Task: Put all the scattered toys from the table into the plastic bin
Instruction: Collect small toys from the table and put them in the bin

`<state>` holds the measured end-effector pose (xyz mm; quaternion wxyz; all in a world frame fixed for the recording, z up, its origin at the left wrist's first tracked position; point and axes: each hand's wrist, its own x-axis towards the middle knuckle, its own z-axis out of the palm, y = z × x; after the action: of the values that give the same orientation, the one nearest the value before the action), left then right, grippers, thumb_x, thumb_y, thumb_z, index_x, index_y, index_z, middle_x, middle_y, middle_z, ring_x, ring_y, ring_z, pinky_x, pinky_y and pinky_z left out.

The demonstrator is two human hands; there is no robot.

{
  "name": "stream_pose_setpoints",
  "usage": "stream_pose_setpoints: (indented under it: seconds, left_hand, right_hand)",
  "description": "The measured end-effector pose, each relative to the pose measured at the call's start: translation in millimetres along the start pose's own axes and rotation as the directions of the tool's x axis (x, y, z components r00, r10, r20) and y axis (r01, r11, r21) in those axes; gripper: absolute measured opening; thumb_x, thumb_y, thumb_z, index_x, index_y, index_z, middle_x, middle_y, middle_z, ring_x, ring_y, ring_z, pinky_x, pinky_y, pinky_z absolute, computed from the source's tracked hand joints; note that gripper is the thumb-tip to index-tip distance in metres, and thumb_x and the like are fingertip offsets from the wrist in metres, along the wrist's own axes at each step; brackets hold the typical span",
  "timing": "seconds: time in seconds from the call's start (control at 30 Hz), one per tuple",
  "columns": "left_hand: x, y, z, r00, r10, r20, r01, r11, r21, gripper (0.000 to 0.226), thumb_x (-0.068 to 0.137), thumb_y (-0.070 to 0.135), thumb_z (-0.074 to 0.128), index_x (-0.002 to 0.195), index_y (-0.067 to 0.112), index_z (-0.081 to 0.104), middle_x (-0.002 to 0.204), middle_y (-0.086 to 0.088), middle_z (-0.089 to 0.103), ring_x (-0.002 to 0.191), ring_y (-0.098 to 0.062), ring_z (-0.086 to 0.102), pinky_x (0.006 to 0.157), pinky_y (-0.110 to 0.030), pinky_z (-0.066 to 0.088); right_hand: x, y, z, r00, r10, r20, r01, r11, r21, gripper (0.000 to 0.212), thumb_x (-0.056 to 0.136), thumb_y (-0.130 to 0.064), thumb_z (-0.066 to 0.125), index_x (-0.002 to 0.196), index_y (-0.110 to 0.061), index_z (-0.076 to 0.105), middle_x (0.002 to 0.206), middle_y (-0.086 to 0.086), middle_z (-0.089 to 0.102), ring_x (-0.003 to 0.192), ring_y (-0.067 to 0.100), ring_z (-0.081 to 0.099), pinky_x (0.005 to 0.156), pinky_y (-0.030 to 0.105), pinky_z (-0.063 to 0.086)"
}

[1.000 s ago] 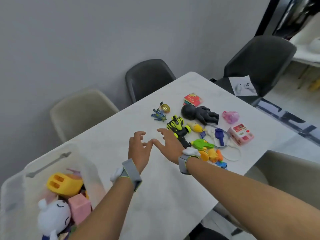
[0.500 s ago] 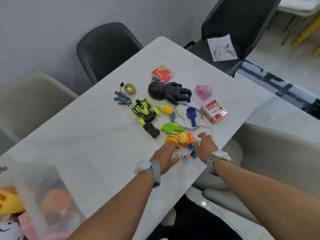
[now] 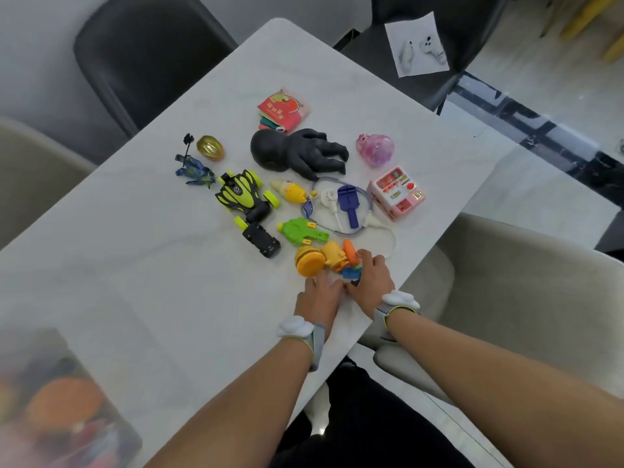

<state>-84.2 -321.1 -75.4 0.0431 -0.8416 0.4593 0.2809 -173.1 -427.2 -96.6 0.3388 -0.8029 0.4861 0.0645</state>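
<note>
Judging from how things lie, only part of the task is done. At the far left the plastic bin (image 3: pixel 64 407) is seen blurred at the table's near corner, with some coloured toys already inside; which ones cannot be told. The bulk of the toys is left on the white table (image 3: pixel 135 282). From left to right are seen a blue figure (image 3: pixel 194 170), a gold egg (image 3: pixel 210 148), a yellow-black car (image 3: pixel 241 194), a small black car (image 3: pixel 261 239), a green toy (image 3: pixel 302 231), a black doll (image 3: pixel 297 155), a cloth book (image 3: pixel 283 111), a blue-handled piece (image 3: pixel 349 206), a pink pig (image 3: pixel 376 151) and a pink toy machine (image 3: pixel 395 192).

The left hand (image 3: pixel 319 297) is laid beside a toy burger (image 3: pixel 309 261); whether anything is grasped cannot be told. The right hand (image 3: pixel 371 282) is curled over small orange and blue pieces (image 3: pixel 351 265), though the grip itself is hidden. Many trips to the bin are judged to remain.
</note>
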Motion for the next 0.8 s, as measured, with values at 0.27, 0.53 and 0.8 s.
stream_pose_setpoints:
  seconds: [0.27,0.53,0.8]
  left_hand:
    - [-2,-14,6,0.989,-0.145,0.034,0.146,0.988,-0.051,0.045,0.095,0.047,0.052,0.129,0.019,0.042,0.129,-0.012,0.039,0.108,-0.033,0.051,0.069,-0.039,0.045]
    - [-16,-27,-3,0.987,-0.160,-0.003,0.159,0.984,-0.083,0.050,0.082,0.037,0.054,0.128,0.021,0.042,0.112,-0.005,0.056,0.102,-0.029,0.053,0.066,-0.035,0.039]
    - [-12,-12,-20,0.982,-0.081,-0.172,0.057,0.989,-0.139,0.039,0.089,0.039,0.057,0.125,0.026,0.052,0.106,-0.005,0.055,0.102,-0.029,0.051,0.073,-0.039,0.044]
  right_hand:
    - [1,-1,15,0.992,0.122,-0.035,-0.119,0.989,0.092,0.052,0.072,-0.024,0.077,0.115,-0.016,0.048,0.112,0.007,0.051,0.098,0.030,0.053,0.075,0.036,0.045]
    - [3,-13,15,0.973,0.231,0.006,-0.231,0.970,0.079,0.033,0.079,-0.024,0.072,0.106,-0.011,0.059,0.109,0.013,0.056,0.103,0.033,0.054,0.079,0.037,0.045]
    - [9,-21,8,0.976,0.214,0.041,-0.216,0.975,0.054,0.033,0.078,-0.025,0.075,0.103,-0.010,0.059,0.112,0.013,0.050,0.094,0.033,0.058,0.077,0.034,0.046]
